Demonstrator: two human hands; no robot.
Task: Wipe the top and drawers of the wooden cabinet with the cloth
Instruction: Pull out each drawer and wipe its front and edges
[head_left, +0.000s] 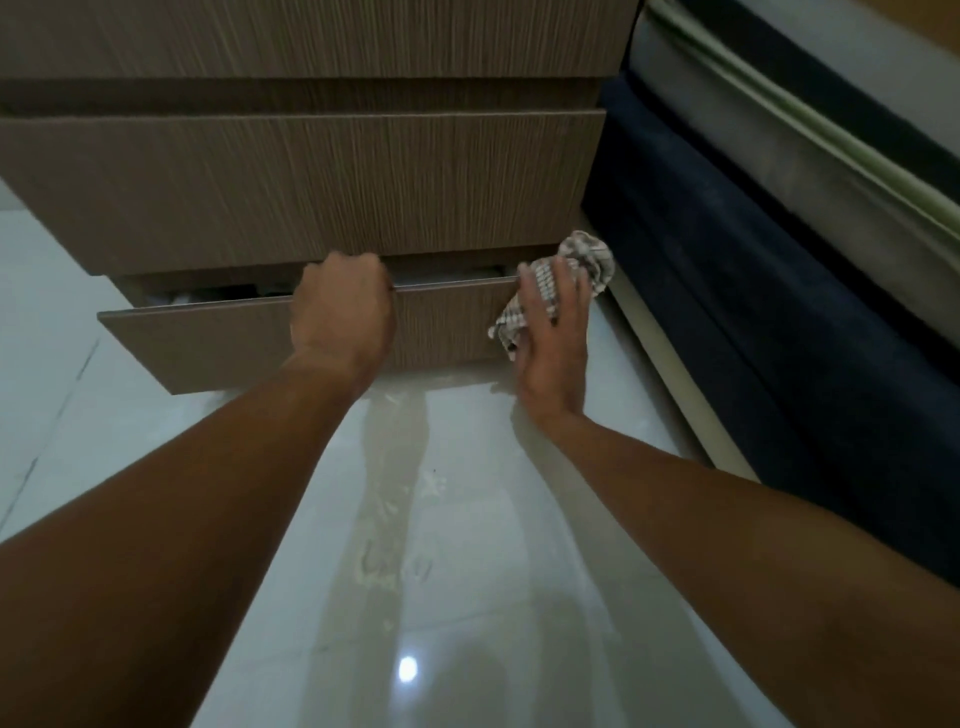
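Drawer (234, 343) ajar, long axis left-right | left hand (340, 312) clenched over top edge | right hand (553, 322) flat, pressing cloth (584, 257) on right end

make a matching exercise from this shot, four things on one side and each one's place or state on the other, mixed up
Things
1. left hand
2. right hand
3. bottom drawer
4. floor

Places or states
a. pressing the checked cloth on the drawer front
b. pulled partly out
c. gripping the drawer's top edge
d. glossy, reflecting a light

Pairs: 1-c, 2-a, 3-b, 4-d
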